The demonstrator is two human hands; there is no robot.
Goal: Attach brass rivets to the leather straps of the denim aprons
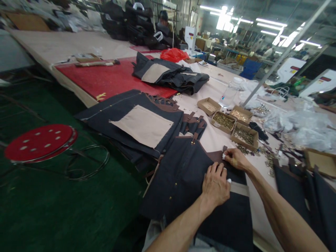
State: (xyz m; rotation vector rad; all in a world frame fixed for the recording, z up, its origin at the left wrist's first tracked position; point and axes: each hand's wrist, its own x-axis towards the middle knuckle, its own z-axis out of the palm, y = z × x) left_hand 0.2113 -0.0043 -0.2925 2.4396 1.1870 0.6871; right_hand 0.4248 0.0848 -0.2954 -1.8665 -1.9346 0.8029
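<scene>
A dark apron [181,168] with brown trim and small brass-coloured studs lies across the near table edge. My left hand [215,183] rests palm down on it, fingers stretched out, with white wrapping on the thumb. Just beyond, my right hand [236,159] pinches at a small brown tab [225,148] on the apron's upper edge; a white wrap covers a fingertip. The fingers partly hide what is between them. Under my left wrist area, a beige strip [239,189] shows on the dark cloth. Another brown tab [194,137] stands at the apron's other top corner.
Cardboard boxes of small metal fittings [223,121] stand beyond my hands, with loose fittings [270,161] scattered nearby. Stacked dark aprons with a beige pocket [147,126] lie to the left. More dark cloth [291,189] is at right. A red stool [39,143] stands on the green floor.
</scene>
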